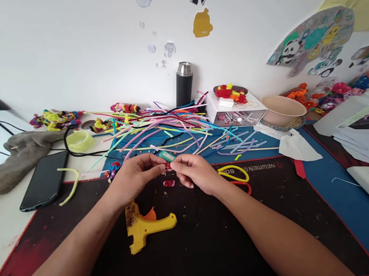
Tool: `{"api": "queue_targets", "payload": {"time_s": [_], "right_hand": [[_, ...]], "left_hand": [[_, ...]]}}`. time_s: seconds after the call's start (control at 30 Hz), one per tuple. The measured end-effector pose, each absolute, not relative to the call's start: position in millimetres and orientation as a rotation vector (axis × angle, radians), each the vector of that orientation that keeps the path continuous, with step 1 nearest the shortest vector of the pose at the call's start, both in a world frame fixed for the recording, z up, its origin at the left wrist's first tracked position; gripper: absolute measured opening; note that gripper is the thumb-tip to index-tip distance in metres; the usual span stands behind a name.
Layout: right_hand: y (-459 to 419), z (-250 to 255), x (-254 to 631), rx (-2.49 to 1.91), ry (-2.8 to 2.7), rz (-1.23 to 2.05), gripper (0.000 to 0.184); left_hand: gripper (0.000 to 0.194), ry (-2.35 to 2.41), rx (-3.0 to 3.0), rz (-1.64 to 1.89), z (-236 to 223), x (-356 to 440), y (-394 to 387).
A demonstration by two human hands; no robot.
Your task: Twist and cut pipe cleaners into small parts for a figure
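Between the fingertips of both hands is a small red sparkly piece of chenille stem [168, 166], mostly covered by the fingers. My left hand [143, 175] pinches it from the left, and my right hand [191, 172] grips its right side. Just below them a second short red piece [169, 183] lies on the black mat [189, 258]. A yellow glue gun [149, 227] with an orange trigger rests nearer to me, by my left wrist. Beside my right wrist show the yellow and red handles of scissors [234, 174], partly hidden by the arm.
Many coloured chenille stems [165, 127] spread behind the hands. A black thermos [184, 84] stands by the wall, with a white box [236, 113] and pink bowl [285, 110] to its right. At left lie a phone [44, 181] and a yellow-green coil [80, 140].
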State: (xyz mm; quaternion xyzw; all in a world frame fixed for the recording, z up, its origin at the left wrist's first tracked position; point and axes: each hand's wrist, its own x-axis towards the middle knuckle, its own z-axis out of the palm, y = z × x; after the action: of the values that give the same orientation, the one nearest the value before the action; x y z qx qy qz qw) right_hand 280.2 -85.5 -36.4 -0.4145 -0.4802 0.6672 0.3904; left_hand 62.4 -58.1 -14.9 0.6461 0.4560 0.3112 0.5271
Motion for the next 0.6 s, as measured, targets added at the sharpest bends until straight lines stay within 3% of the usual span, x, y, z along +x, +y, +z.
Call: {"api": "queue_targets", "payload": {"time_s": [0.2, 0.6], "right_hand": [[-86.0, -35.1, 278.8, -1.059, -1.22, 1.701, 0.043], [-85.6, -36.9, 278.8, -0.954, -1.101, 1.736, 0.042]], "left_hand": [[0.044, 1.104, 1.564, 0.754, -11.8, 63.0, -58.1], [0.044, 0.843, 1.058, 0.828, -13.3, 65.3, -59.3]]}}
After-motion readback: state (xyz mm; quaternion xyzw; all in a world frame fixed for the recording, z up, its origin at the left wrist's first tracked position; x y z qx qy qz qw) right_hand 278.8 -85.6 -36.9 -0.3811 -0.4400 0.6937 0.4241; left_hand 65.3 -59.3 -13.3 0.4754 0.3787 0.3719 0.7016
